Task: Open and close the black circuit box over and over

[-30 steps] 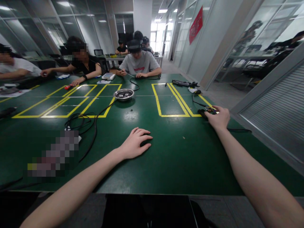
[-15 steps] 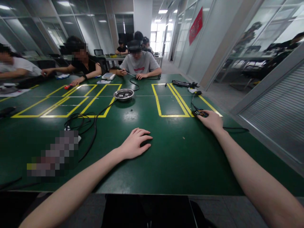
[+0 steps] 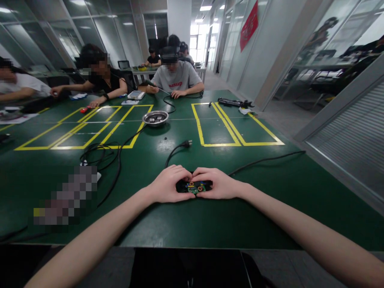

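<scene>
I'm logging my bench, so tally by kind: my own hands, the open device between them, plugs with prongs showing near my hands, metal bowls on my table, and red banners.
Own hands: 2, left hand and right hand
Open device: 1
Plug: 1
Metal bowl: 1
Red banner: 1
Total: 6

A bright window and ceiling lamps glow at upper centre as pale glare marks the bench, dim toward the foreground. Soft shadow edges my left grip and right grip; wide-angle distortion slants the upper corners, and pixelation masks an object lower left.
</scene>
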`<state>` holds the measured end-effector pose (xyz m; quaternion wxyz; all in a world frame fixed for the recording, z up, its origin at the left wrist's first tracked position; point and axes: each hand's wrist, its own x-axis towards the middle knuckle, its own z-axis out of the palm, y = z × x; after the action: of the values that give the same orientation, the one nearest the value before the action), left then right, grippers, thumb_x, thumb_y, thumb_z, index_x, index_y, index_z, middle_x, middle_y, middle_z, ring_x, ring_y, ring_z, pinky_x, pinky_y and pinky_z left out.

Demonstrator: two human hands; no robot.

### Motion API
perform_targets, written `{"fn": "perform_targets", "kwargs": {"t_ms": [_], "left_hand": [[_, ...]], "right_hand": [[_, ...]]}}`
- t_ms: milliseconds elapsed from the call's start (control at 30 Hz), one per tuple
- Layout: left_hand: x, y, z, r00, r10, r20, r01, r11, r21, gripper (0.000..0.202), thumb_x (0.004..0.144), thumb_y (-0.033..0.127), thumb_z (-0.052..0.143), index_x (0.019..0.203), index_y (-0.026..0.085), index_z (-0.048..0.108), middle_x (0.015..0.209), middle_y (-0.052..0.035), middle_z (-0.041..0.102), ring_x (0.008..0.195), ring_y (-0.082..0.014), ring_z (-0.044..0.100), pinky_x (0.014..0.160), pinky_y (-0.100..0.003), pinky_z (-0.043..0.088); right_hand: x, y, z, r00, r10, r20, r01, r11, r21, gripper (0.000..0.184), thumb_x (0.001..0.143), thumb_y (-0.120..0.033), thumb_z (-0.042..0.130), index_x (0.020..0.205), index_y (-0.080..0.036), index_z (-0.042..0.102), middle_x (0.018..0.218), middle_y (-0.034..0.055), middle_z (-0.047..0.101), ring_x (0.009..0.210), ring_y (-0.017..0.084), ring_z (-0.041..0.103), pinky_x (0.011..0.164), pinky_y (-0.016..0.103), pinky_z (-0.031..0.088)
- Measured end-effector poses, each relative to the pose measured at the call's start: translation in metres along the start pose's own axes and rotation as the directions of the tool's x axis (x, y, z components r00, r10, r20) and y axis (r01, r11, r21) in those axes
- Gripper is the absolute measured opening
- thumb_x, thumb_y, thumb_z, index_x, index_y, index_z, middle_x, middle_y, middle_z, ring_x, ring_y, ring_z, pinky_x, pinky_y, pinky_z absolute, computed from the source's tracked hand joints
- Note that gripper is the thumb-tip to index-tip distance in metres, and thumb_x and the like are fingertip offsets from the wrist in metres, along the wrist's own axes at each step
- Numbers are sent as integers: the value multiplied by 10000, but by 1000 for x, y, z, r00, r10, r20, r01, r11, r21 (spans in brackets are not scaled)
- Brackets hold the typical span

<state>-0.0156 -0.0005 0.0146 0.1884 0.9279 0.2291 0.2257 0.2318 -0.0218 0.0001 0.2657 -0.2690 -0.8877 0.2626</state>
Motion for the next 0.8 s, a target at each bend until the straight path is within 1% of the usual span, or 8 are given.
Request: {"fn": "perform_targets", "kwargs": {"t_ms": [67, 167, 267, 333, 400, 500, 600, 800], "left_hand": [[1, 0, 0, 999, -33, 16, 32, 999, 27, 371, 886, 500, 731, 1108, 206, 683, 920, -42, 738, 871, -221, 694, 847, -370, 517], [1, -1, 0, 998, -57, 21, 56, 997, 52, 412, 876, 494, 750, 1179, 223, 681, 1038, -56, 758, 974, -247, 699, 916, -400, 507], [1, -2, -1, 997, -72, 35, 70, 996, 51, 554, 838, 514, 785, 1295, 233, 650, 1195, -94, 733, 1098, -286, 672, 985, -433, 513], [0, -2, -1, 997, -67, 43, 66, 997, 43, 682, 806, 539, 808, 1377, 226, 605, 1284, -121, 699, 1167, -307, 649, 1033, -460, 510], [-1, -3, 1, 997, -55, 47, 53, 998, 35, 743, 793, 544, 813, 1415, 214, 577, 1353, -140, 669, 1233, -327, 623, 1083, -493, 492], [-1, -4, 5, 998, -57, 26, 56, 998, 25, 635, 850, 416, 749, 1422, 205, 571, 1393, -142, 658, 1292, -326, 598, 1125, -514, 473], [0, -3, 10, 997, -80, -15, 80, 997, 7, 538, 866, 276, 674, 1391, 190, 596, 1345, -135, 689, 1271, -303, 614, 1103, -487, 505], [1, -1, 15, 992, -50, -120, 41, 996, -75, 349, 897, 208, 643, 1244, 213, 676, 1194, -83, 740, 1130, -249, 658, 1008, -415, 561]], "right_hand": [[-1, 3, -2, 999, 4, -32, -4, 1000, 29, 315, 848, -293, 785, 1134, -163, 758, 1104, 105, 727, 970, 223, 718, 877, 342, 574], [-4, 8, -9, 996, 7, -89, -3, 999, 46, 304, 860, -318, 790, 1121, -166, 758, 1066, 100, 735, 942, 216, 716, 870, 347, 575], [-5, 11, -15, 987, 44, -155, -37, 998, 48, 281, 883, -344, 773, 1113, -183, 759, 1066, 98, 742, 944, 211, 714, 863, 345, 577], [-5, 12, -16, 978, 76, -193, -67, 997, 49, 263, 896, -359, 764, 1095, -187, 762, 1039, 93, 748, 914, 203, 714, 824, 331, 580], [-5, 11, -16, 973, 80, -215, -72, 996, 46, 246, 899, -373, 763, 1060, -186, 767, 1002, 86, 750, 876, 194, 713, 781, 316, 577], [-4, 9, -13, 975, 51, -218, -44, 998, 35, 225, 900, -378, 766, 1023, -189, 773, 966, 74, 745, 844, 186, 712, 744, 300, 573], [-3, 5, -10, 975, 47, -217, -47, 999, 3, 181, 915, -353, 750, 1001, -194, 768, 966, 67, 739, 847, 184, 715, 770, 304, 577], [-2, 9, -5, 976, 107, -192, -129, 986, -110, 136, 913, -322, 733, 1010, -227, 731, 1092, 71, 739, 980, 217, 732, 871, 346, 584]]}}
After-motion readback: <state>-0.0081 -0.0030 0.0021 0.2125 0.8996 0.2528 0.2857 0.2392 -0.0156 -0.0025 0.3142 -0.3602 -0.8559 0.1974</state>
